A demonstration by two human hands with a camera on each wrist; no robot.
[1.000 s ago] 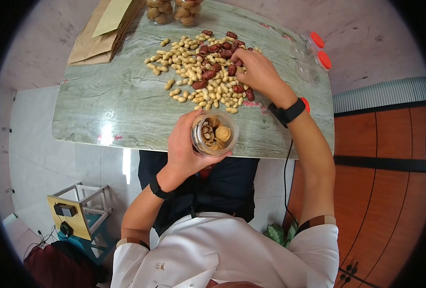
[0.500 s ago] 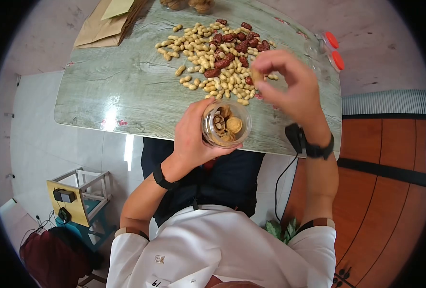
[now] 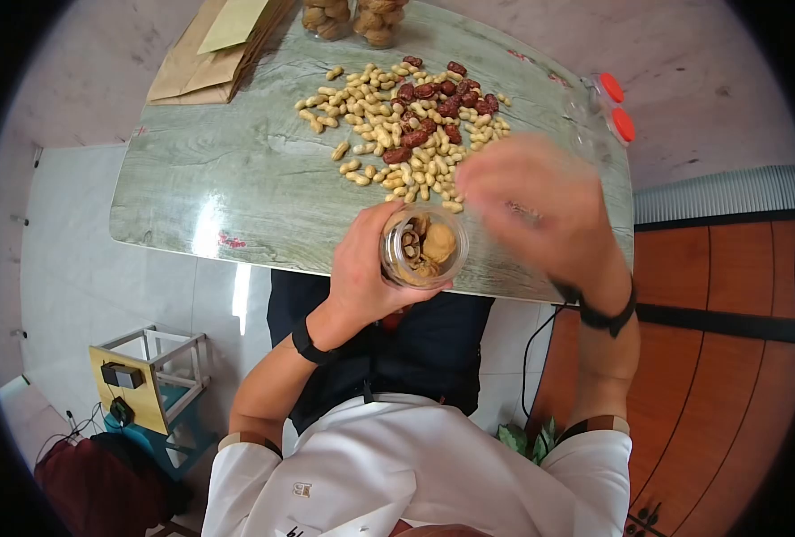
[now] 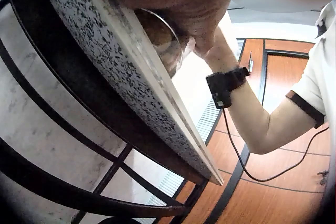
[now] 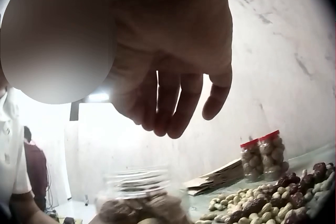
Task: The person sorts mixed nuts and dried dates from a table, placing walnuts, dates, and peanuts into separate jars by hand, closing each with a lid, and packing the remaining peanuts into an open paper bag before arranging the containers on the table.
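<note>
My left hand (image 3: 361, 264) grips a clear plastic jar (image 3: 462, 252) from its side, at the table's near edge. Whole walnuts and a broken walnut shell (image 3: 411, 242) show through its uncovered mouth. My right hand (image 3: 536, 210), blurred in the head view, hovers right of the jar mouth. In the right wrist view its fingers (image 5: 184, 111) hang loosely, apart from each other, above the jar, with nothing seen between them. Peanuts (image 3: 375, 134) in their shells lie in a heap beyond both hands, with dried red dates (image 3: 397, 155) mixed among them.
Two walnut-filled jars (image 3: 379, 22) with red lids stand at the back. Folded brown paper bags (image 3: 196, 76) lie at the back left. Clear jars with red lids (image 3: 624, 123) lie along the far right edge. A cable (image 3: 530, 358) hangs near the right arm.
My right hand picked up a peanut from the heap, drew back toward the jar, and now shows no peanut. My left hand has kept its grip on the jar.
</note>
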